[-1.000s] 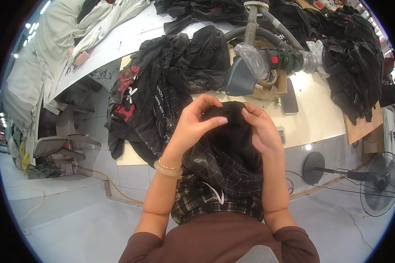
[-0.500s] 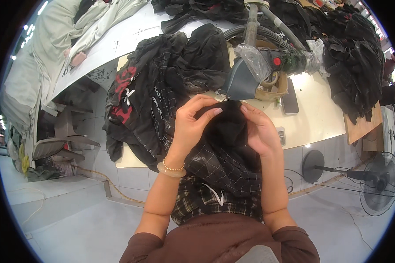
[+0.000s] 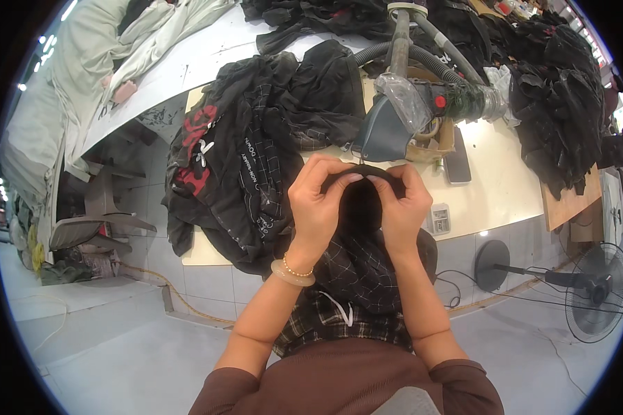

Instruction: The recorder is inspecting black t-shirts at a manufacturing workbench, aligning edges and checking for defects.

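A black garment [image 3: 362, 211] hangs from my two hands, its upper edge drawn into an arch between them. My left hand [image 3: 318, 200], with a bead bracelet and a bangle at the wrist, is closed on the cloth between thumb and fingers. The right hand [image 3: 403, 211] pinches the same edge, the two thumb tips almost meeting. Just beyond the fingers stands a blue-grey machine head [image 3: 386, 131] partly wrapped in clear plastic. Dark cloth with a white grid pattern [image 3: 363, 266] drapes below the hands toward my lap.
Black printed garments [image 3: 235, 152] lie heaped on the table at left, more dark cloth [image 3: 557, 117] at right. Hoses [image 3: 436, 59] run behind the machine. A phone [image 3: 457, 162] and a small clear case [image 3: 439, 218] lie right of it. A fan [image 3: 597, 290] stands at far right.
My hands have come closer together, the right one moving left and turning its thumb inward. The cloth's edge has been gathered into an arch, slightly nearer to me.
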{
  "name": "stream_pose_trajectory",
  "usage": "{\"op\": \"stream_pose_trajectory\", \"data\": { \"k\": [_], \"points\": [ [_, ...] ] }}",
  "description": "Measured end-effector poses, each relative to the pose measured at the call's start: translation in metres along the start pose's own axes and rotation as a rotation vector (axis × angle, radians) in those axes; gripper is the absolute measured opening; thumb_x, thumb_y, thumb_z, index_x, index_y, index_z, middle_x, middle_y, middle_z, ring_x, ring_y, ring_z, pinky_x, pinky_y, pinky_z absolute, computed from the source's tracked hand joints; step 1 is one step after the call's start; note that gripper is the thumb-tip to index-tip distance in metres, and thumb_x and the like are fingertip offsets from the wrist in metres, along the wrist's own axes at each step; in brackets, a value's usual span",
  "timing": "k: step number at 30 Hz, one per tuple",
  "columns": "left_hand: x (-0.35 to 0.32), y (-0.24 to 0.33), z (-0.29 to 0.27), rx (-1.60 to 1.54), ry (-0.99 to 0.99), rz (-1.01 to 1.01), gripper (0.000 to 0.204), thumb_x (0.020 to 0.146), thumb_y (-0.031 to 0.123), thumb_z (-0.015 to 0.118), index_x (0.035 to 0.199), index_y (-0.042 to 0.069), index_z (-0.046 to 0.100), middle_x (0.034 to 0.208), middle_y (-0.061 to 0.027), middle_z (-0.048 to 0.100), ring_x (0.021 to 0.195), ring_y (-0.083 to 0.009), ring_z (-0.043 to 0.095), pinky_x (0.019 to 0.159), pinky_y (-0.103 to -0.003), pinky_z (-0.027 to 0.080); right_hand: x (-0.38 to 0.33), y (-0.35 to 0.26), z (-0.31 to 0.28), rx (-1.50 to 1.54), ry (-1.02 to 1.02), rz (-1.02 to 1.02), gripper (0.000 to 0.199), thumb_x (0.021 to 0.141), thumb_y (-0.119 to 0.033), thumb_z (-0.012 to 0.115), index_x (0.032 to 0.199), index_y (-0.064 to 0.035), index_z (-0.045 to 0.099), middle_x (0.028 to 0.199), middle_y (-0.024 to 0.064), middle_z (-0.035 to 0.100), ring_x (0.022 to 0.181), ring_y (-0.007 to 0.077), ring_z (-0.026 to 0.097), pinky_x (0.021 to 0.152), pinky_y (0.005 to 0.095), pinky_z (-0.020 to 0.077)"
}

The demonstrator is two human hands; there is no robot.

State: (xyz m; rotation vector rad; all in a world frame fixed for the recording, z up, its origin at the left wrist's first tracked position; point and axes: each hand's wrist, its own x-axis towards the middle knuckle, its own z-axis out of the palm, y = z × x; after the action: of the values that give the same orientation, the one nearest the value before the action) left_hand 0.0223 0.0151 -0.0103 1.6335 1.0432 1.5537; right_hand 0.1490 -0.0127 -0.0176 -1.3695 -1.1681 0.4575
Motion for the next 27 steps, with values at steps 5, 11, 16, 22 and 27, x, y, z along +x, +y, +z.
{"op": "stream_pose_trajectory", "data": {
  "k": [5,11,16,22,27],
  "points": [
    [-0.005,-0.003,0.008,0.023,0.126,0.050,0.015,0.074,-0.008,0.071,0.087,-0.003,0.064,0.086,-0.0085,0.061,0.077,-0.0168,0.060,0.069,-0.026,0.048,-0.002,-0.009,0.010,-0.074,0.094,-0.025,0.021,0.077,-0.002,0.075,0.072,0.0031,0.056,0.064,0.0015,0.055,0.061,0.0076,0.046,0.056,0.0235,0.0404],
    [-0.007,-0.004,0.013,0.019,0.198,0.061,0.015,0.075,-0.006,0.072,0.087,-0.003,0.064,0.087,-0.0089,0.061,0.077,-0.0174,0.060,0.069,-0.026,0.048,-0.001,-0.012,0.011,0.016,0.092,0.031,0.024,0.079,-0.005,0.076,0.069,0.0035,0.055,0.061,0.0003,0.053,0.060,0.0061,0.044,0.054,0.0227,0.0377],
    [-0.007,0.000,0.016,0.011,0.178,0.018,0.016,0.077,-0.007,0.072,0.083,-0.002,0.057,0.086,-0.0075,0.060,0.079,-0.0153,0.058,0.075,-0.026,0.047,0.002,-0.013,0.008,0.056,0.106,0.076,0.026,0.076,-0.005,0.078,0.067,0.0038,0.055,0.058,0.0023,0.052,0.055,0.0069,0.041,0.049,0.0245,0.0352],
    [-0.008,-0.002,0.019,-0.001,0.183,0.014,0.018,0.077,-0.006,0.073,0.082,-0.002,0.056,0.086,-0.0068,0.060,0.078,-0.0135,0.057,0.075,-0.024,0.046,0.002,-0.014,0.005,0.056,0.101,0.084,0.026,0.077,-0.005,0.078,0.067,0.0039,0.055,0.058,0.0023,0.052,0.055,0.0069,0.040,0.050,0.0248,0.0346],
    [-0.006,0.000,0.018,-0.066,0.182,-0.054,0.018,0.078,-0.005,0.073,0.082,-0.002,0.055,0.086,-0.0044,0.059,0.079,-0.0110,0.055,0.075,-0.023,0.045,0.002,-0.012,0.004,0.035,0.097,0.076,0.026,0.076,-0.005,0.078,0.067,0.0038,0.055,0.058,0.0024,0.051,0.056,0.0070,0.041,0.050,0.0249,0.0346]
  ]
}}
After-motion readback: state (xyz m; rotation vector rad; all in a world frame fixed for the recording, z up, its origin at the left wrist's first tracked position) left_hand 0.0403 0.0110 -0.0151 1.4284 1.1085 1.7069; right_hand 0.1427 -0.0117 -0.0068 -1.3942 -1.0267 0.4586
